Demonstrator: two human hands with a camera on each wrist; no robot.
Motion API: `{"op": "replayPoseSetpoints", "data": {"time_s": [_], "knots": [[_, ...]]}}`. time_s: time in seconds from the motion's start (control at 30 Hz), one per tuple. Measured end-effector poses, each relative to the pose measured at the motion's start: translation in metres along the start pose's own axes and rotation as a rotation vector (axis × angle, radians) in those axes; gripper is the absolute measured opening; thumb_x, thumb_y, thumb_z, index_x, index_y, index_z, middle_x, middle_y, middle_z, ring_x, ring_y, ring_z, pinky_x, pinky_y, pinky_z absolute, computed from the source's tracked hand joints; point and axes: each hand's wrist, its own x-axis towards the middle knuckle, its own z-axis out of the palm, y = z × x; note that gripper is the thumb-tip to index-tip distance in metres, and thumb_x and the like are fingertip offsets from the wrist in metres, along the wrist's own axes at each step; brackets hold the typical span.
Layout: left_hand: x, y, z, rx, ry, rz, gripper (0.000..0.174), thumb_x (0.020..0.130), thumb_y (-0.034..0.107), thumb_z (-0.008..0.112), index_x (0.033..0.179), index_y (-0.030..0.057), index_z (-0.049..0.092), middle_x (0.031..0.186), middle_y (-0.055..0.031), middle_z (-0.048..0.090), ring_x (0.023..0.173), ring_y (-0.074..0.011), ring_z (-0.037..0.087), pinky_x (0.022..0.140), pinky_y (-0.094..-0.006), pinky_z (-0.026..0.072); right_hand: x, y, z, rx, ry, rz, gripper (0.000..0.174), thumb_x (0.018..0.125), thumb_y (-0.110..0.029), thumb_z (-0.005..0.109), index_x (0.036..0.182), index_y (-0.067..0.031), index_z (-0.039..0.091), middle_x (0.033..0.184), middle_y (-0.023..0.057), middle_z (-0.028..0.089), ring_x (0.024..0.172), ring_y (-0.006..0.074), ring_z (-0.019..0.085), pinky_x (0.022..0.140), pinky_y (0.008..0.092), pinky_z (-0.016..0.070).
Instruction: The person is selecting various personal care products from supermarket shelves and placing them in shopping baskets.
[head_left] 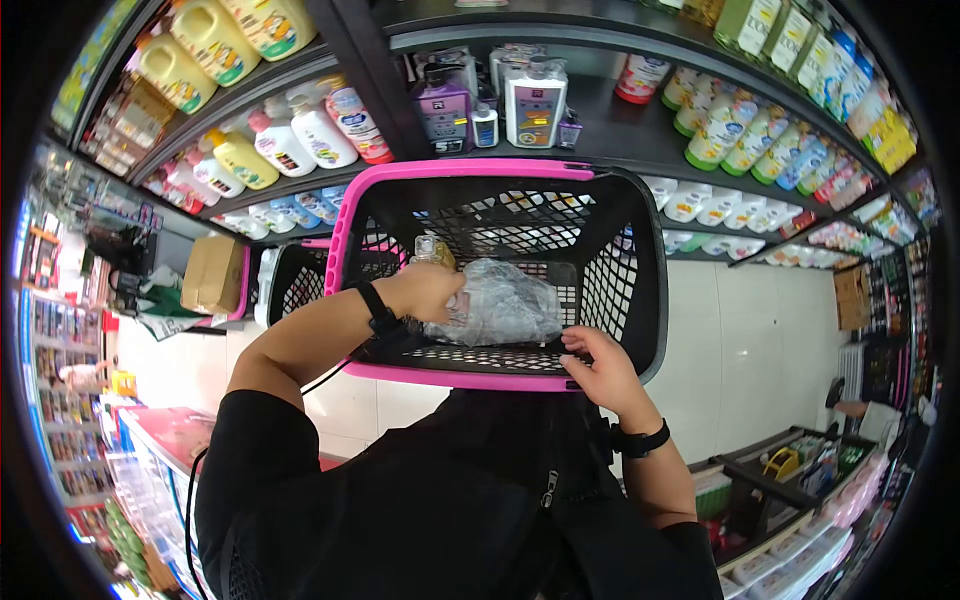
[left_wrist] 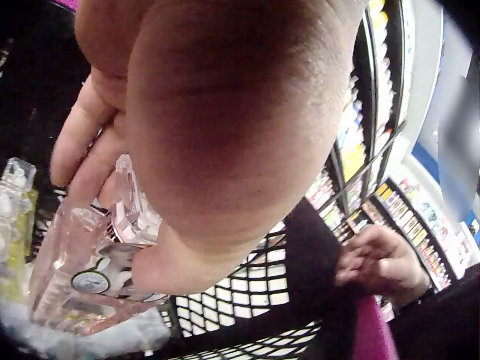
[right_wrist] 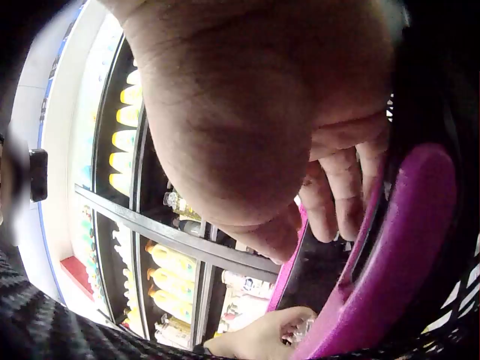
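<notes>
A black mesh shopping basket [head_left: 610,290] with a pink rim is held up in front of the shelves. My right hand [head_left: 592,365] grips its near pink rim [right_wrist: 405,225], fingers curled over the edge. My left hand [head_left: 425,290] reaches inside and holds a clear plastic pack [left_wrist: 90,255] by its top. Crinkled clear packaging [head_left: 500,300] fills the basket's middle. A small bottle with yellow liquid [head_left: 432,250] stands behind my left hand, seen also as the yellow bottle [left_wrist: 15,202] in the left wrist view.
Dark shelves [head_left: 600,130] ahead carry detergent and lotion bottles. A second pink-rimmed basket [head_left: 295,275] and a cardboard box [head_left: 212,272] sit to the left. White tiled floor [head_left: 740,340] lies below; more stocked racks [head_left: 800,480] stand lower right.
</notes>
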Motion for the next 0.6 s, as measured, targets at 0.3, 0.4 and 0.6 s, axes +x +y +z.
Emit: {"op": "replayPoseSetpoints", "data": {"time_s": [0.3,0.4,0.6], "knots": [[0.003,-0.035,0.038,0.058,-0.276,-0.19,0.053,0.066,0.032,0.082,0.108,0.0031,0.066,0.1,-0.0169,0.072,0.097,-0.0343,0.069,0.08,-0.0451,0.0552,-0.012,0.005,0.012,0.086,0.28,0.057,0.023,0.088,-0.006,0.067,0.11,0.0022,0.064,0.097,0.0141,0.07,0.089,0.0236,0.069,0.08,0.0324,0.0544],[0.015,-0.05,0.067,0.09,-0.366,-0.232,0.061,0.068,0.041,0.083,0.111,0.0034,0.064,0.103,-0.0205,0.071,0.098,-0.0365,0.069,0.082,-0.0473,0.0546,-0.011,0.005,0.014,0.087,0.34,0.068,0.022,0.088,-0.005,0.067,0.109,0.0024,0.065,0.096,0.0144,0.07,0.088,0.0235,0.07,0.079,0.0324,0.0545],[0.019,-0.069,0.092,0.065,-0.456,-0.219,0.067,0.068,0.036,0.083,0.121,0.002,0.061,0.109,-0.0192,0.071,0.102,-0.0351,0.069,0.086,-0.046,0.0543,-0.012,0.005,0.015,0.048,0.39,0.101,0.02,0.088,-0.006,0.068,0.106,0.0017,0.066,0.095,0.0153,0.069,0.086,0.0253,0.07,0.077,0.033,0.0547]]}}
